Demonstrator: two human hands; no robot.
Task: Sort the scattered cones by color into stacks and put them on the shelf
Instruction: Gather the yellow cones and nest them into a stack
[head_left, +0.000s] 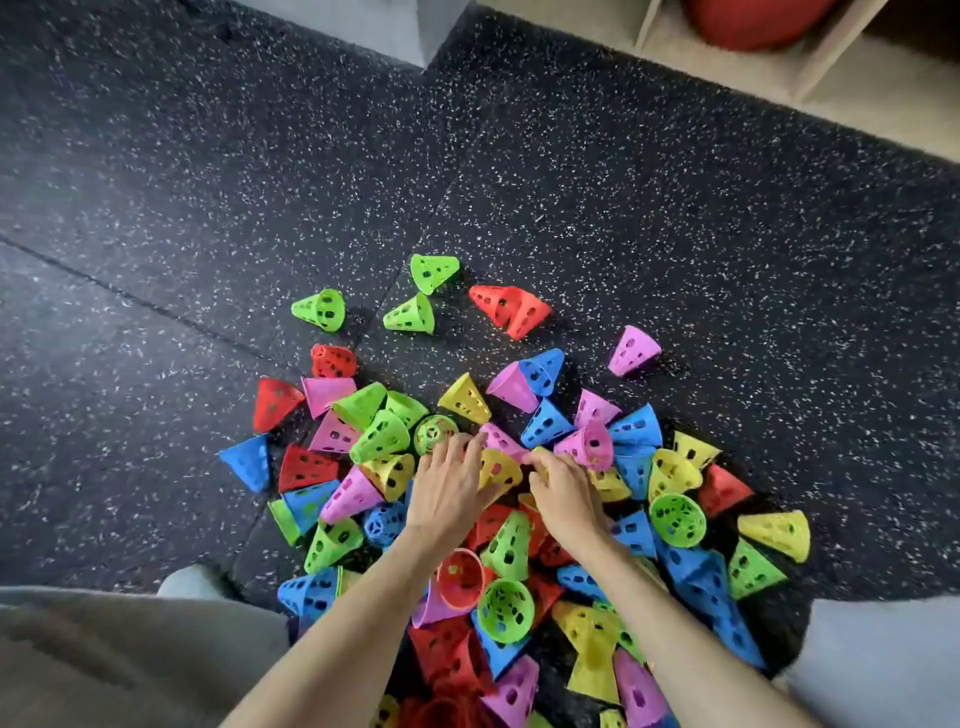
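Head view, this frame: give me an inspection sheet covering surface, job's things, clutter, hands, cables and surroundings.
Surface: dark speckled rubber floor, with tile seams visible.
Job's things: perforated cones in red, green, blue, yellow and pink lie mixed in a heap; no sorted colour stacks seen. Three green cones and nested red cones lie apart at the far edge.
Clutter: nothing seen.
Hands: left hand and right hand both reach into the middle of the heap, on a yellow cone; exact grip unclear.
Cables: nothing seen.
Surroundings: light wooden shelf at top right holding a red rounded object; no cones on it.
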